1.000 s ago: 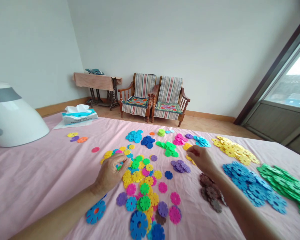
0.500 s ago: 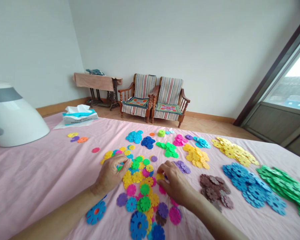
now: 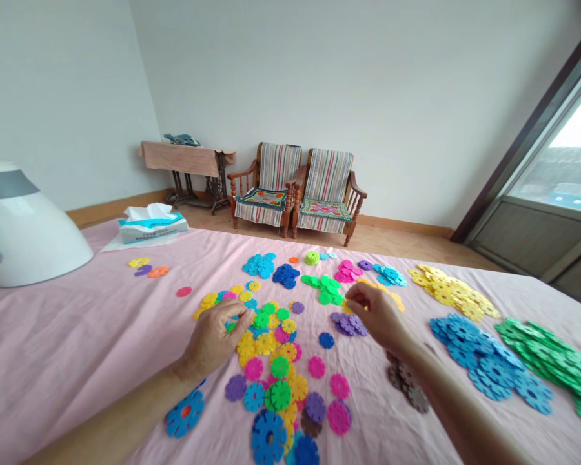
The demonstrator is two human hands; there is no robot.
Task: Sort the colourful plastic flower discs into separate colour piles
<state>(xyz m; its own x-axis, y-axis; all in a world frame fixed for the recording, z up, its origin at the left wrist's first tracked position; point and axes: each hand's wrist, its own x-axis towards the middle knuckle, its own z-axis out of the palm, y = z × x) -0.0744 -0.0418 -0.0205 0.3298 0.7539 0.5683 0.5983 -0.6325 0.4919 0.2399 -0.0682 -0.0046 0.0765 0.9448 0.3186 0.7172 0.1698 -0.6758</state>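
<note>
While the big white machine (image 3: 24,226) sits far left on the pink sheet (image 3: 77,349), a tissue box (image 3: 152,223) lies just right of it. Next comes the left hand (image 3: 213,339). It rests on the near left edge of the mixed pile (image 3: 271,349) of flower discs, with its fingertips bent together on the discs; I cannot tell if it pinches one. Right of the pile is the right hand (image 3: 375,313). Its finger and thumb are pressed together on what looks like a small yellow disc (image 3: 348,309), held just above the purple pile (image 3: 348,323). The small yellow pile (image 3: 392,297) lies just past this hand, a little far and right, and the hand partly hides it. So the right hand is much nearer to it than the left. The brown pile (image 3: 409,384) lies near, under the right arm. Farther right are a big yellow pile (image 3: 452,292), a blue pile (image 3: 489,361) and a green pile (image 3: 556,361).
</note>
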